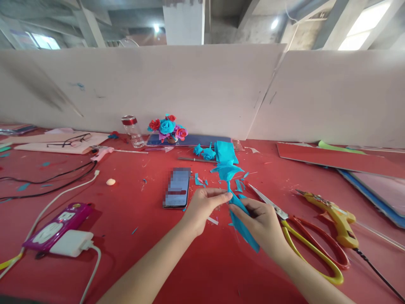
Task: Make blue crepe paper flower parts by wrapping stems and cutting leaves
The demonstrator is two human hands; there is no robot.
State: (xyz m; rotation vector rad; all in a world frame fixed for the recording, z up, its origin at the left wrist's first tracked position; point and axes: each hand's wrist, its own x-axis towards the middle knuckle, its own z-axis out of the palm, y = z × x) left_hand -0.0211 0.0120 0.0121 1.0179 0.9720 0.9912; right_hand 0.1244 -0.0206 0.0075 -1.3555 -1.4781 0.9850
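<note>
Both my hands hold a blue crepe-paper piece (pixel 243 223) just above the red table (pixel 196 261). My left hand (pixel 202 209) pinches its upper end with the fingertips closed. My right hand (pixel 262 226) grips the lower strip, fingers wrapped around it. The paper's spread top (pixel 227 171) points away from me, like a small flower head. More folded blue paper (pixel 224 152) and two small blue paper roses (pixel 204 152) lie just beyond it.
A phone (pixel 177 188) lies left of my hands. Scissors (pixel 303 236) and a yellow glue gun (pixel 335 217) lie to the right. A power strip (pixel 57 226) with a charger sits at the left. A paper-flower bouquet (pixel 167 126), a jar (pixel 133 131) and glasses (pixel 71 140) stand by the white partition.
</note>
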